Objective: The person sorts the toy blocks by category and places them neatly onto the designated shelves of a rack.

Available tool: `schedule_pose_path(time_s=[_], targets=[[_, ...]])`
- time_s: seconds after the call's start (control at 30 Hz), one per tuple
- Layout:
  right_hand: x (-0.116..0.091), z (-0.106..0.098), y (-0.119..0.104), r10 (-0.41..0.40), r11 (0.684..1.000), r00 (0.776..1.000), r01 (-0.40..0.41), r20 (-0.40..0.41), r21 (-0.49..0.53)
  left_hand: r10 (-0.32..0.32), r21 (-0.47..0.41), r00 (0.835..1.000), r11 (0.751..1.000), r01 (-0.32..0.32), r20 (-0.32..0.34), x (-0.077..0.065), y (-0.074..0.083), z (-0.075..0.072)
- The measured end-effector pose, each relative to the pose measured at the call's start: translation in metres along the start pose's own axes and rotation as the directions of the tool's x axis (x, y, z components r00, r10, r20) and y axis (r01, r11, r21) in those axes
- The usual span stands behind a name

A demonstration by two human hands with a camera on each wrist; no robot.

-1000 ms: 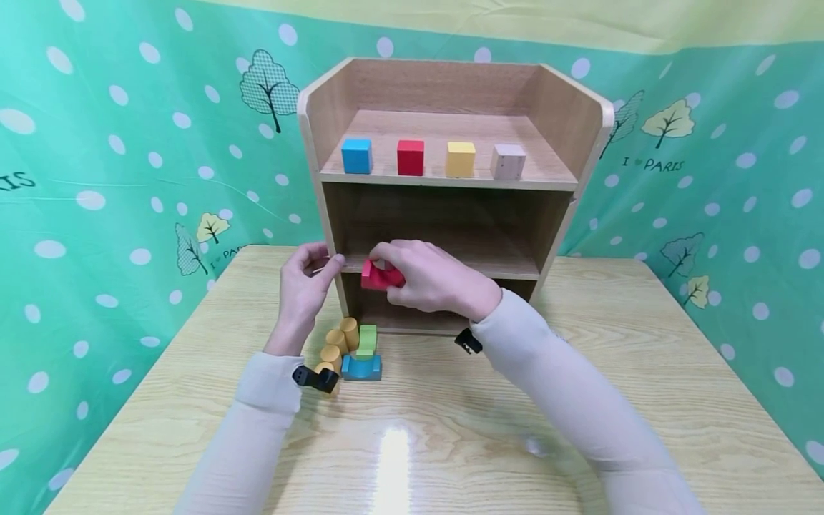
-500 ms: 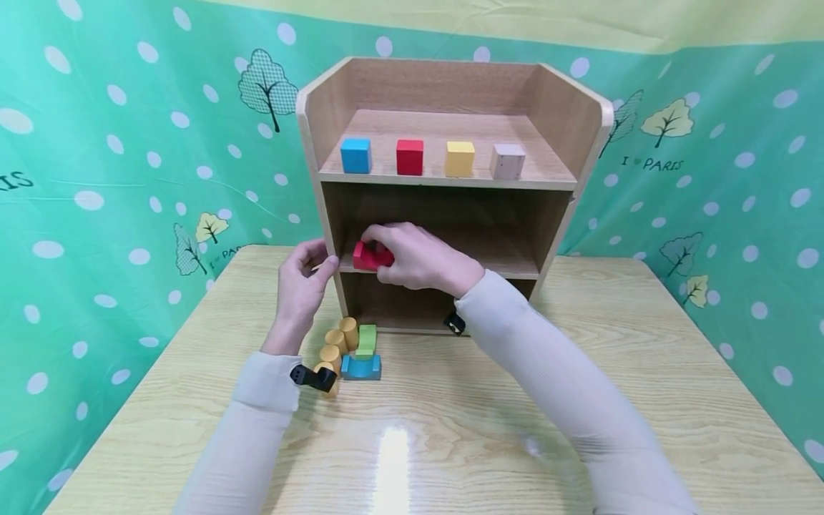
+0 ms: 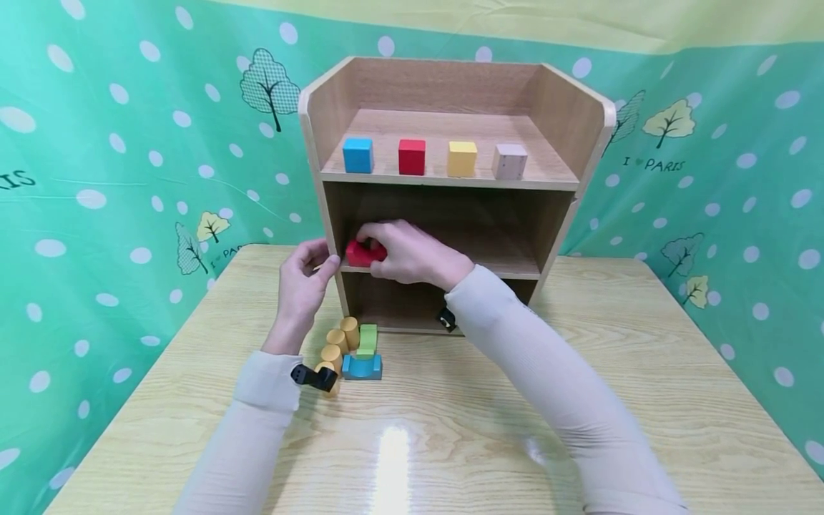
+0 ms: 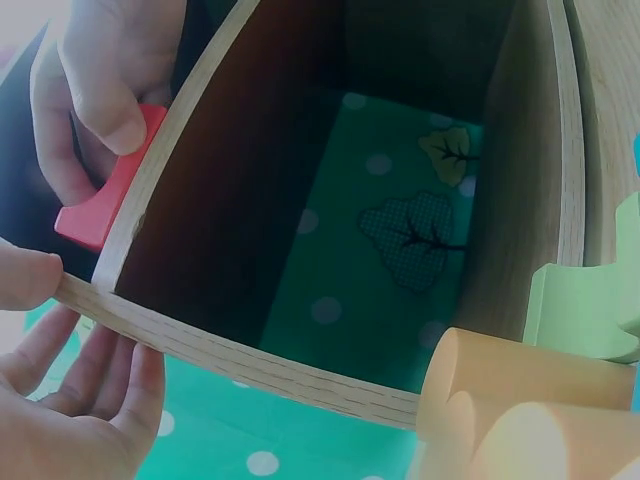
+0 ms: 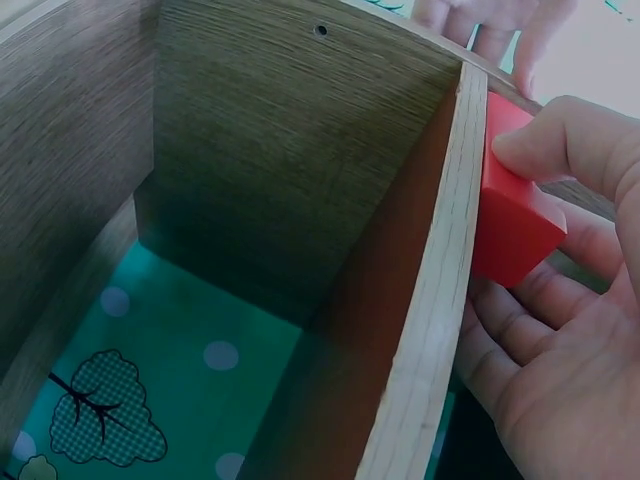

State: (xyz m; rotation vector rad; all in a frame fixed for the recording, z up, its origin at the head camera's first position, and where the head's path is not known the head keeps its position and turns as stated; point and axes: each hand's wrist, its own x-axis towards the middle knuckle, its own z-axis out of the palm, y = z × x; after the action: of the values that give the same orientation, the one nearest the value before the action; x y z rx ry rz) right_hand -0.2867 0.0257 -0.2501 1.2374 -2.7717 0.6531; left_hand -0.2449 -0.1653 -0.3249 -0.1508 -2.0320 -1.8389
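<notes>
Head view: the right hand (image 3: pixel 415 254) pinches the red block (image 3: pixel 358 256) at the front left corner of the middle shelf (image 3: pixel 496 247); the left hand (image 3: pixel 304 286) grips the left side of the cabinet (image 3: pixel 444 86). If released while overhanging that front edge, the block could tip onto the desk (image 3: pixel 676 357) and strike the green block (image 3: pixel 368 336) or cylinders (image 3: pixel 332 355). A tug by the left hand might jolt the 4 cubes (image 3: pixel 412 156) off the top shelf's front edge.
</notes>
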Motion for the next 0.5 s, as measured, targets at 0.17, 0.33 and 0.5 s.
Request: schedule_pose_path(time_s=[0.17, 0.33, 0.5], targets=[[0.0022, 0.0003, -0.0003, 0.024, 0.999, 1.0, -0.024, 0.015, -0.021, 0.005, 0.0, 1.0, 1.0, -0.005, 0.005, 0.0001, 0.0006, -0.0002], [0.0024, 0.0002, -0.0004, 0.039, 0.999, 0.999, -0.038, 0.018, -0.033, 0.008, 0.001, 1.0, 1.0, -0.008, 0.006, 0.0003, 0.0008, -0.0003], [0.0009, 0.0006, 0.0006, 0.026, 0.999, 1.0, -0.025, 0.014, -0.041, 0.005, 0.002, 1.0, 1.0, -0.005, -0.001, 0.0002, 0.0011, 0.0002]])
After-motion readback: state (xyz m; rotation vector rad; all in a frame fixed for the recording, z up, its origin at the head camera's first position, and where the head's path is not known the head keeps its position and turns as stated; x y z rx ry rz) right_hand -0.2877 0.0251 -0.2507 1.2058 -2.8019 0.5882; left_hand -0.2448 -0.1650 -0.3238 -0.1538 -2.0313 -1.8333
